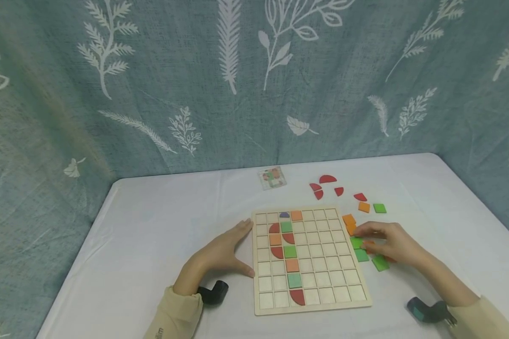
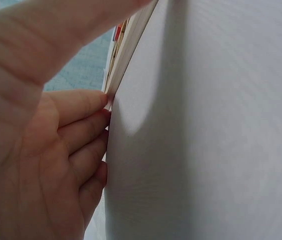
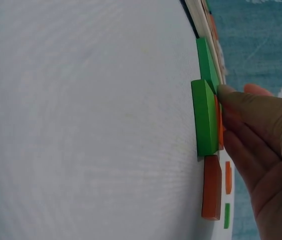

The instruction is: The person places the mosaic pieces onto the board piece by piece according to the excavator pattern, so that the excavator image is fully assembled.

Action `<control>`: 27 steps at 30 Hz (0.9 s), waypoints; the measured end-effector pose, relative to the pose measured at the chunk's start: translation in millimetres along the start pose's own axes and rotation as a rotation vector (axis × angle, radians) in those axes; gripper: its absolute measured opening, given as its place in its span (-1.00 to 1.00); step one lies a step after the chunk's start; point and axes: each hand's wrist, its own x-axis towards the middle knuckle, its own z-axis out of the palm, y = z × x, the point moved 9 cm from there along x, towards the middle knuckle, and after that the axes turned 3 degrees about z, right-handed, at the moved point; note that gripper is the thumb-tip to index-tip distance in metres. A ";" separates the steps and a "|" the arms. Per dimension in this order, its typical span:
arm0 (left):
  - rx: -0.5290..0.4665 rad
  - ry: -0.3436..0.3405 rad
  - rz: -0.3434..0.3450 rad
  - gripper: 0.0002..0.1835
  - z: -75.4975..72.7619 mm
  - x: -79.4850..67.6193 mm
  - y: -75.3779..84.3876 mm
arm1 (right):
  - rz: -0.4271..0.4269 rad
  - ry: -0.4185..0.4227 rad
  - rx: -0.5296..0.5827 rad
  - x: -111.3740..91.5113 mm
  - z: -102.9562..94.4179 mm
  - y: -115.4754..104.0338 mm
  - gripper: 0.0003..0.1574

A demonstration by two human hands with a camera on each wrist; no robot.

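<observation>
L hand (image 1: 219, 254), spread wide, touches the board (image 1: 315, 250) at its 9 o'clock; pls press lightly. R hand (image 1: 392, 242) is at the loose tiles (image 1: 380, 263), board's 3 o'clock; whether it pinches one, can't tell. Best lift one by its edges, w/o pushing others.

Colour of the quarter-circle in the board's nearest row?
The quarter-circle is red; the head view shows it best.

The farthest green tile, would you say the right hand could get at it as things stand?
Probably yes: the green tile lies beyond the right hand, with an orange tile beside, not covering, it.
</observation>
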 end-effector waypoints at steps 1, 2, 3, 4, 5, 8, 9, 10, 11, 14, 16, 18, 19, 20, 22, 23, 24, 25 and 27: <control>0.002 0.000 0.000 0.28 0.1 0.2 -0.3 | 0.001 0.002 -0.001 0.1 -0.1 0.2 -0.61; 0.004 -0.001 0.000 0.28 0.1 0.2 -0.3 | 0.003 0.005 -0.002 0.2 -0.1 0.4 -0.62; 0.006 -0.001 0.001 0.28 0.4 0.4 -0.5 | 0.006 0.007 -0.003 0.1 -0.1 0.7 -0.61; 0.005 0.001 0.002 0.28 0.3 0.3 -0.6 | 0.010 0.007 -0.006 0.2 -0.1 1.0 -0.61; 0.005 0.002 0.001 0.28 0.4 0.2 -0.7 | 0.013 0.009 -0.007 0.2 -0.2 1.3 -0.61; 0.005 0.002 0.001 0.28 0.6 -0.4 -0.5 | 0.003 0.014 -0.003 -0.3 0.0 0.6 -0.61; 0.006 0.002 0.000 0.28 0.9 -0.4 -0.7 | -0.006 0.016 -0.001 -0.6 0.0 -0.2 -0.60; 0.005 0.003 0.000 0.28 1.0 -0.5 -1.0 | -0.015 0.016 0.001 -0.8 0.2 -0.7 -0.60; 0.007 0.005 0.002 0.28 1.0 -0.5 -0.9 | -0.022 0.020 0.004 -0.9 0.1 -1.2 -0.60; 0.010 0.008 0.002 0.28 1.4 -0.4 -1.4 | -0.032 0.028 0.004 -0.8 0.4 -0.8 -0.60; 0.010 0.009 -0.002 0.28 1.6 -0.5 -1.9 | -0.020 0.035 0.003 -0.9 0.4 1.1 -0.61; 0.009 0.007 -0.006 0.28 2.3 -0.5 -2.3 | -0.002 0.040 0.001 -1.6 0.1 3.2 -0.62; 0.008 0.005 -0.011 0.28 2.4 -0.6 -2.3 | 0.012 0.041 -0.003 -2.2 -0.5 4.4 -0.63; 0.008 0.004 -0.014 0.28 2.5 -0.6 -2.3 | 0.034 0.042 0.001 -2.9 -1.5 5.7 -0.64; 0.008 0.004 -0.014 0.27 2.4 -0.5 -1.4 | 0.063 0.047 0.015 -4.3 -4.7 5.4 -0.65; 0.008 0.004 -0.013 0.27 2.5 -0.4 -1.1 | 0.077 0.050 0.014 -4.5 -6.8 5.0 -0.65; 0.008 0.003 -0.016 0.27 2.4 -0.4 -0.8 | 0.086 0.055 0.016 -4.5 -9.4 3.7 -0.65; 0.008 0.003 -0.015 0.27 2.1 -0.4 -0.3 | 0.093 0.057 0.021 -4.3 -12.0 1.9 -0.65; 0.008 0.003 -0.012 0.26 1.6 -0.5 0.3 | 0.082 0.067 0.027 -2.6 -16.8 -2.9 -0.64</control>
